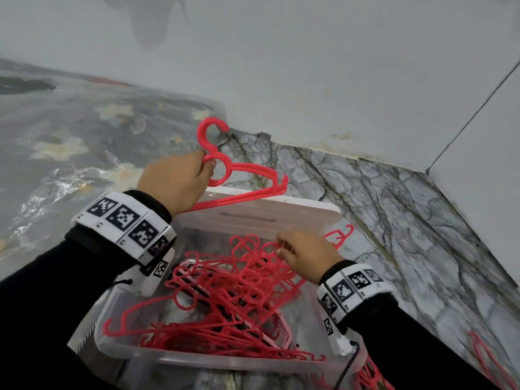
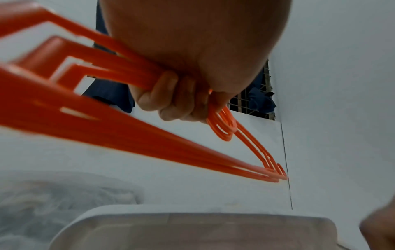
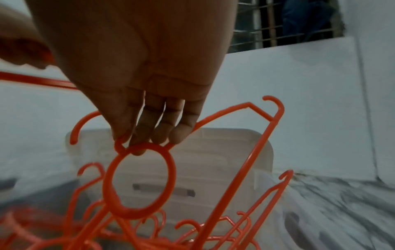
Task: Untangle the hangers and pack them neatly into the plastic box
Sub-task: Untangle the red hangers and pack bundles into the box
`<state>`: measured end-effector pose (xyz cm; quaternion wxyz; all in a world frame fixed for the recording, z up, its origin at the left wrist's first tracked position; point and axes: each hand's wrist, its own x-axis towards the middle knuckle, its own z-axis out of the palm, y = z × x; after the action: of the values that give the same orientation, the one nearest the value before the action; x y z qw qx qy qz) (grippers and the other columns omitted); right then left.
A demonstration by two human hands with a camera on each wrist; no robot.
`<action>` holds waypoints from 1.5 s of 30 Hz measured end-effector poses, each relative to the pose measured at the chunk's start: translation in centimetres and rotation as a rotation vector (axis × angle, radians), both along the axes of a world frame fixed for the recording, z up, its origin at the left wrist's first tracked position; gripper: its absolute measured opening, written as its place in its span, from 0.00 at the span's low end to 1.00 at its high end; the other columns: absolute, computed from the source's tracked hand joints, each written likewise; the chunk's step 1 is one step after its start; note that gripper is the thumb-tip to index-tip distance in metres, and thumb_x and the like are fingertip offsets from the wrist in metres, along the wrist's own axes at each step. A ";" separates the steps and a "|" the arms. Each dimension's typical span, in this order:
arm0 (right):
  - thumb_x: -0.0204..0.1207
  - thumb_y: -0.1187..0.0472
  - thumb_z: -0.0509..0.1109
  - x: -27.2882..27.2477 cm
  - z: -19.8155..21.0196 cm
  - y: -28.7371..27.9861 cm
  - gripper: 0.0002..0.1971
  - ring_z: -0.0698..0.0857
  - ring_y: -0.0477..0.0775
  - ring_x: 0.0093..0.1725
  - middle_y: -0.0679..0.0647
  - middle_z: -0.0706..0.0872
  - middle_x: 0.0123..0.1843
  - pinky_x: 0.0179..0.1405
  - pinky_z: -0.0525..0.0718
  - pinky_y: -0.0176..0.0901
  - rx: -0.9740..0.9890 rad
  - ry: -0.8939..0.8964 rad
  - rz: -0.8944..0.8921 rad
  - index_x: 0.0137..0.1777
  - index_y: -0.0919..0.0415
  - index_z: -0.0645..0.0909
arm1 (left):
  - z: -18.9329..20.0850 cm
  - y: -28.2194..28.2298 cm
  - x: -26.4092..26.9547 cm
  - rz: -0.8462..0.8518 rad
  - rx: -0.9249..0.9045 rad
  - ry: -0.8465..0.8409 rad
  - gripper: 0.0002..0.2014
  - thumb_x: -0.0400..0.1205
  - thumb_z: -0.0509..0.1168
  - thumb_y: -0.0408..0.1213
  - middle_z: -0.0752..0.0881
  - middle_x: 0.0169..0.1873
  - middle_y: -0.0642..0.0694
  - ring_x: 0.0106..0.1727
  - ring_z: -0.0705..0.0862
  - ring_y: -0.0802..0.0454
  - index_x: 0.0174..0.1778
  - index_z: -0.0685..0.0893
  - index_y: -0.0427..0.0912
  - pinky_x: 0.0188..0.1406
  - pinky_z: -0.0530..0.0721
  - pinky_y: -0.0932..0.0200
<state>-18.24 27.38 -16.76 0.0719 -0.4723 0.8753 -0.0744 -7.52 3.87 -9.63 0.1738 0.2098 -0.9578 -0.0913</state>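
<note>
Above the far rim of the plastic box [image 1: 197, 357], left hand [image 1: 180, 181] closed around a flat stack of hangers [image 1: 247, 182], gripped near the rings below the hooks; at least three aligned in the left wrist view, exact number not readable. Over the middle of the box, right hand [image 1: 305, 257] pinching one hanger [image 3: 138, 181] at the top of its ring [image 1: 278, 244], fingertips [image 3: 160, 135] curled onto it, arm of that hanger rising to the right, lower parts threaded among the tangle [image 1: 225, 299].

Judged step: freeing a single hanger for the sorted stack. Recommended: lift straight up by the ring, slowly; rotate so the end hooks slip clear of neighbours; avoid yanking, thin plastic likely to snag or snap. Then lay flat against the held stack, hooks matched.

Count: one box; one lid [image 1: 270, 212] propped behind it; two hands. Tangle in box: well over ten hangers, not countable. Outside the box, on the marble-patterned floor [image 1: 408, 220]: one hanger [image 1: 339, 235] at the right wall, further hangers [image 1: 368, 375] near the right forearm, number unclear. Task judged early; most hangers unsorted.
</note>
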 end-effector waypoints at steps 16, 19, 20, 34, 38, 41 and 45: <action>0.83 0.53 0.58 2.3 3.8 -0.5 0.07 0.83 0.59 0.51 0.52 0.86 0.50 0.46 0.80 0.54 -0.135 0.064 0.063 0.52 0.55 0.73 | -0.6 0.5 -0.7 -0.081 0.171 0.099 0.14 0.87 0.51 0.49 0.86 0.43 0.37 0.46 0.82 0.34 0.49 0.76 0.45 0.40 0.74 0.49; 0.81 0.54 0.61 2.3 5.8 -0.1 0.05 0.84 0.56 0.45 0.49 0.88 0.44 0.44 0.80 0.54 -0.355 0.006 0.008 0.52 0.54 0.75 | -0.5 0.7 -0.7 -0.102 0.247 0.158 0.10 0.87 0.53 0.47 0.80 0.35 0.44 0.39 0.77 0.39 0.44 0.72 0.48 0.36 0.67 0.52; 0.81 0.54 0.62 2.3 6.4 0.1 0.05 0.85 0.55 0.43 0.48 0.88 0.42 0.43 0.81 0.55 -0.441 -0.017 -0.014 0.51 0.53 0.76 | -0.5 0.8 -0.7 -0.103 0.257 0.171 0.09 0.87 0.53 0.47 0.79 0.34 0.45 0.38 0.76 0.41 0.43 0.71 0.49 0.36 0.66 0.52; 0.83 0.68 0.60 1.0 3.0 0.0 0.04 0.82 0.52 0.32 0.60 0.85 0.38 0.33 0.84 0.48 -0.565 -0.612 -0.379 0.50 0.60 0.74 | -0.7 1.5 -1.6 -0.087 0.351 0.327 0.11 0.86 0.57 0.43 0.74 0.30 0.51 0.36 0.74 0.45 0.57 0.77 0.40 0.36 0.64 0.54; 0.84 0.69 0.59 1.9 3.5 -0.8 0.06 0.81 0.52 0.32 0.61 0.82 0.38 0.25 0.85 0.38 -0.705 -0.973 -0.404 0.55 0.64 0.77 | -0.6 1.3 -1.5 -0.083 0.412 0.402 0.10 0.84 0.62 0.44 0.74 0.27 0.53 0.30 0.73 0.53 0.54 0.78 0.41 0.36 0.67 0.55; 0.82 0.72 0.60 2.3 4.2 -0.9 0.07 0.81 0.53 0.33 0.63 0.80 0.42 0.29 0.88 0.40 -0.788 -1.143 -0.397 0.51 0.64 0.80 | -0.6 1.2 -1.5 -0.090 0.409 0.412 0.08 0.84 0.63 0.43 0.75 0.27 0.55 0.30 0.73 0.55 0.52 0.78 0.42 0.36 0.67 0.56; 0.81 0.75 0.60 2.5 4.3 -0.9 0.09 0.82 0.56 0.33 0.67 0.80 0.43 0.40 0.86 0.51 -0.750 -1.096 -0.320 0.52 0.63 0.78 | -0.6 1.0 -1.4 -0.125 0.342 0.377 0.04 0.85 0.61 0.43 0.74 0.27 0.58 0.28 0.72 0.63 0.48 0.74 0.48 0.26 0.62 0.62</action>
<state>-15.71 26.51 -12.45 0.3245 -0.2241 0.6867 -0.6107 -8.93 4.91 -10.25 0.3054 0.1558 -0.8903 -0.2997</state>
